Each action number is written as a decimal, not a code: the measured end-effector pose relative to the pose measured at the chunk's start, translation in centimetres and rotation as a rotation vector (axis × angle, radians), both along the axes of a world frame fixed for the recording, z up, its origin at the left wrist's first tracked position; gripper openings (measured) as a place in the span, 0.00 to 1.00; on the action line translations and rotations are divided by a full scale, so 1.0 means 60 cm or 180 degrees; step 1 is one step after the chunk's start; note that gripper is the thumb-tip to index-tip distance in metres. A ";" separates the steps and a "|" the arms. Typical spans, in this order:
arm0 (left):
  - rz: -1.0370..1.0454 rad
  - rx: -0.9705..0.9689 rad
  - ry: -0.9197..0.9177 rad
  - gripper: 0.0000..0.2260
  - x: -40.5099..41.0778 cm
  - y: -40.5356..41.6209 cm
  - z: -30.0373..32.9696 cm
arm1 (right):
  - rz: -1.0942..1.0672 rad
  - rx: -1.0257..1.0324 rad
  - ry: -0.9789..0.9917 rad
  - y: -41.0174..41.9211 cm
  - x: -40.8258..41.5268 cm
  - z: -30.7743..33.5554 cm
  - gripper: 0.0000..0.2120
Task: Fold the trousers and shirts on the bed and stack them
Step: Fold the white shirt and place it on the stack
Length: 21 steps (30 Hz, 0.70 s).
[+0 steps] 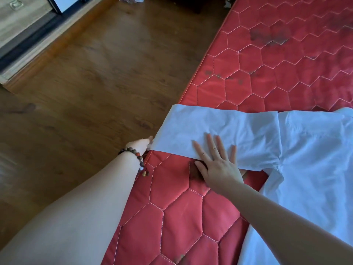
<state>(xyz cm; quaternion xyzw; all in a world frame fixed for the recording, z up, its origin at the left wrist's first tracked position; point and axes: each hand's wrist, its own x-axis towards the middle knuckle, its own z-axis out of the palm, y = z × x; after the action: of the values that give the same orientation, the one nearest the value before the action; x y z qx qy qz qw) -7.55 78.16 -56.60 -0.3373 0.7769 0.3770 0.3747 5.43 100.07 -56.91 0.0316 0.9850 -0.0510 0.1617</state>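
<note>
Sleeve-smoothing step: left hand [142, 143] pinches white shirt [315, 150] sleeve [219, 127] cuff, right hand [215, 159] presses flat, fingers spread; next, likely fold sleeve right across body.

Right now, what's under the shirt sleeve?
The red mattress lies under the sleeve. The right hand presses on top; whatever else lies beneath is covered.

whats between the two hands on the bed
In the head view, only the white sleeve spans from the left hand gripping its end to the right hand pressed flat on it.
</note>
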 end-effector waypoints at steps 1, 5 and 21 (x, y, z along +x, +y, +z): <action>0.0281 0.0089 0.0100 0.25 -0.011 -0.004 -0.001 | -0.0007 -0.0017 -0.0016 0.000 0.000 0.002 0.26; 0.2348 0.1607 0.1099 0.26 -0.025 -0.014 0.010 | -0.0165 0.0077 0.0156 -0.005 -0.004 0.012 0.27; 0.0559 0.0128 0.4119 0.20 -0.063 0.032 0.170 | -0.2235 -0.0320 -0.0369 0.084 0.009 0.041 0.30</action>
<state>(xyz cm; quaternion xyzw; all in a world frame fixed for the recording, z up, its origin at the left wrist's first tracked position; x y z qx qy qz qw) -11.36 80.08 -46.42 -0.0974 0.8079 0.5476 -0.1946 5.95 105.12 -54.46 0.3629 0.8996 -0.1500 0.1912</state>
